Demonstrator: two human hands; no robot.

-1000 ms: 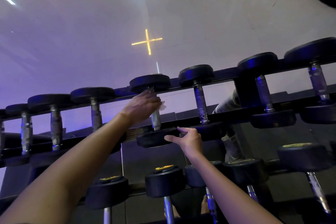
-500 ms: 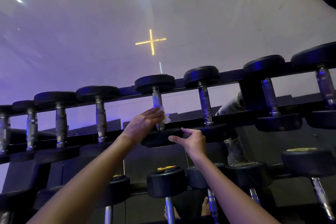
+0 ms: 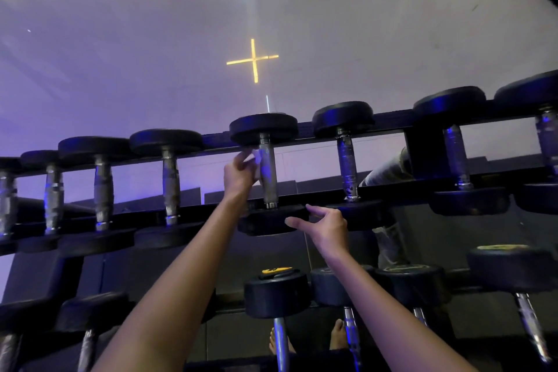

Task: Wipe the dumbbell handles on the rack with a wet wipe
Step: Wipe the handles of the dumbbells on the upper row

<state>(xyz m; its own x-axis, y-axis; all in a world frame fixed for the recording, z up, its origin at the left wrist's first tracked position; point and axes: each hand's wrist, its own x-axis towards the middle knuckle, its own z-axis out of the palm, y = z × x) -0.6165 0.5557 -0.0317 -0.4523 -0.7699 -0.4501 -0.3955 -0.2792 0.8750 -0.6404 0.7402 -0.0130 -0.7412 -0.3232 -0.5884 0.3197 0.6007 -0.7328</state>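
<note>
The left hand (image 3: 240, 174) is up at the top tier of the rack (image 3: 389, 121). Its fingers (image 3: 241, 157) are curled and pinch the wet wipe (image 3: 256, 160) against the left side of one dumbbell's handle (image 3: 268, 175), near the far end. The wipe covers only that side, and the front of the steel shows bare.

To do this stroke well, the wipe should probably wrap further round the handle. Then it can be drawn down its whole length to the near collar with a slight twist, so the back and underside get cleaned too. The grip is rough, so light, even pressure should save the wipe from snagging or tearing.

The right hand (image 3: 327, 228) has its fingers loosely spread, thumb and forefinger reaching to the near weight head (image 3: 271, 222), which they seem to touch. Pressing there would likely stop the dumbbell rolling in its cradle. I cannot tell which other handles are done.
</note>
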